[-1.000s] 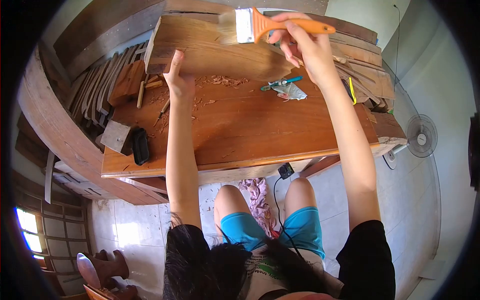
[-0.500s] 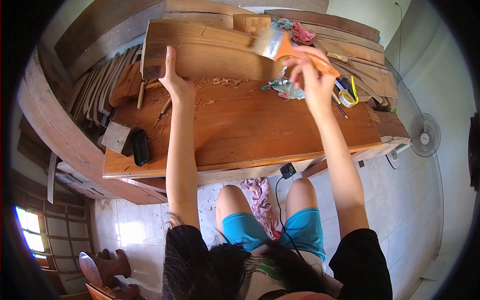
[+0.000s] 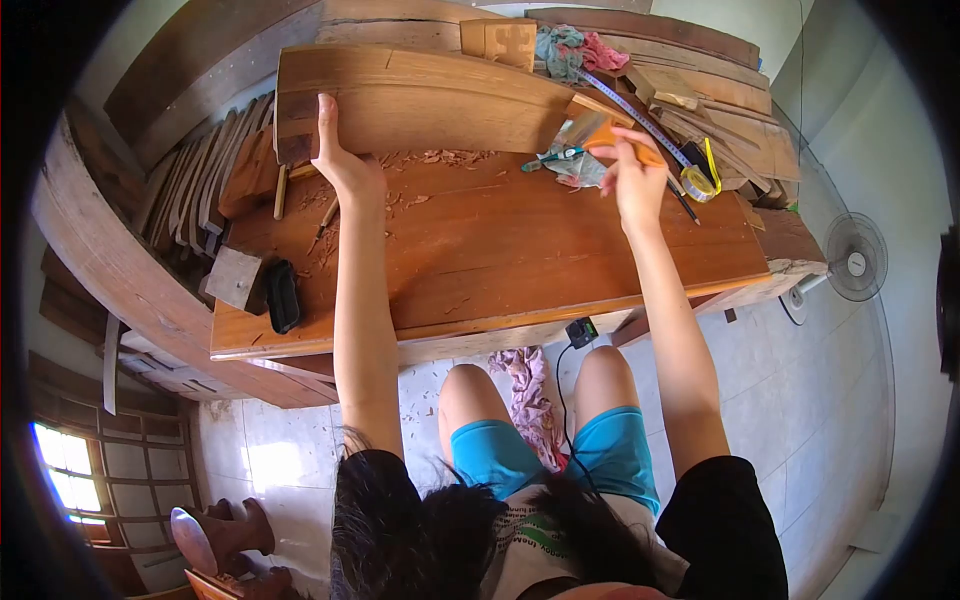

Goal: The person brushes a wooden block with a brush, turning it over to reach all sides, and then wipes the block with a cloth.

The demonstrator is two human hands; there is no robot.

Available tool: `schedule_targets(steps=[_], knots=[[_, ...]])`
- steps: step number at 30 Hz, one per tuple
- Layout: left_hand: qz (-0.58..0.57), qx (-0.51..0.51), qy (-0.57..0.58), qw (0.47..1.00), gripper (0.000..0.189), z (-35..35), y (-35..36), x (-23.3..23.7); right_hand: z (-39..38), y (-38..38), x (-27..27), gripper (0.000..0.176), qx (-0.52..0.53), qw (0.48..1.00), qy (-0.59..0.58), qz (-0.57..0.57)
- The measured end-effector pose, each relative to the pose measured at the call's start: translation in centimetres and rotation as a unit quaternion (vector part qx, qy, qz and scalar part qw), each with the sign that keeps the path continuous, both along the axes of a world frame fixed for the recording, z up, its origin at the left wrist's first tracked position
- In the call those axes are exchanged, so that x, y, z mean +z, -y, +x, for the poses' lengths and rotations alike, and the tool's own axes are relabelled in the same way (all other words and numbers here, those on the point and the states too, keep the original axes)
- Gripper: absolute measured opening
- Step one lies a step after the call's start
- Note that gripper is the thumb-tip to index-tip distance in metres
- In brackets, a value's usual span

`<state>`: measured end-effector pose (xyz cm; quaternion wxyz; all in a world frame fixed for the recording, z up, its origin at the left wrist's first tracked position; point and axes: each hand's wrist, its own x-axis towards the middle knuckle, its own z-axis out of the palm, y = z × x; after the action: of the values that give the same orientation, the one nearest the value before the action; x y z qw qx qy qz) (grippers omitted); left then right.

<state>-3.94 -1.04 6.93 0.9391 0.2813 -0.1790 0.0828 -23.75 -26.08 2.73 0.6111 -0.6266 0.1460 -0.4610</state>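
A long, slightly curved wooden board (image 3: 440,100) is held up over the far part of the wooden table (image 3: 520,250). My left hand (image 3: 345,160) grips its left part, thumb on the near face and the other fingers hidden behind. At the board's right end my right hand (image 3: 635,175) holds a paintbrush with an orange handle (image 3: 605,133). The brush's bristles are blurred and partly hidden beside the board's end. Below it on the table lie a crumpled plastic wrapper (image 3: 580,172) and a teal-and-black tool.
Wood shavings (image 3: 450,157) lie under the board. A tape measure (image 3: 700,182), a pencil (image 3: 684,203) and stacked planks (image 3: 740,140) are at the right. A wooden block (image 3: 235,278) and a black tray (image 3: 283,297) sit at the left. A fan (image 3: 856,263) stands beyond the table's right end.
The brush has moved down and right from the board's upper right face to its right end, with my right hand. My left hand and the board have barely shifted.
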Motion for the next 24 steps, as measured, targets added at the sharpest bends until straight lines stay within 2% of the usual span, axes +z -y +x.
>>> schedule_targets(steps=[5, 8, 14, 19, 22, 23, 24], knots=[[-0.004, 0.014, 0.017, 1.0, 0.053, 0.5, 0.1, -0.2, -1.3, -2.4, -0.5, 0.034, 0.196, 0.976, -0.033, 0.092], [-0.007, -0.003, 0.012, 1.0, 0.054, 0.2, 0.0, 0.0, -0.3, -3.7, -1.7, 0.033, 0.268, 0.953, -0.091, 0.107], [-0.005, -0.003, -0.021, 1.0, 0.057, -0.4, -0.1, 0.4, -1.2, -2.3, -2.3, 0.028, 0.184, 0.974, -0.13, 0.021], [0.006, -0.006, -0.017, 1.0, 0.056, -0.2, -0.1, 0.2, -3.5, 1.1, -0.9, 0.023, 0.022, 0.986, -0.161, -0.045], [0.0, 0.008, 0.001, 1.0, 0.054, 0.5, 0.0, -0.1, -4.5, 2.6, 0.3, 0.021, -0.09, 0.967, -0.206, -0.117], [-0.001, 0.015, 0.005, 1.0, 0.054, 0.4, 0.1, -0.1, -4.6, 2.5, 0.6, 0.022, -0.112, 0.964, -0.201, -0.133], [-0.002, 0.013, 0.003, 1.0, 0.053, 0.3, 0.0, -0.1, -4.7, 2.2, 0.5, 0.022, -0.09, 0.971, -0.175, -0.139]])
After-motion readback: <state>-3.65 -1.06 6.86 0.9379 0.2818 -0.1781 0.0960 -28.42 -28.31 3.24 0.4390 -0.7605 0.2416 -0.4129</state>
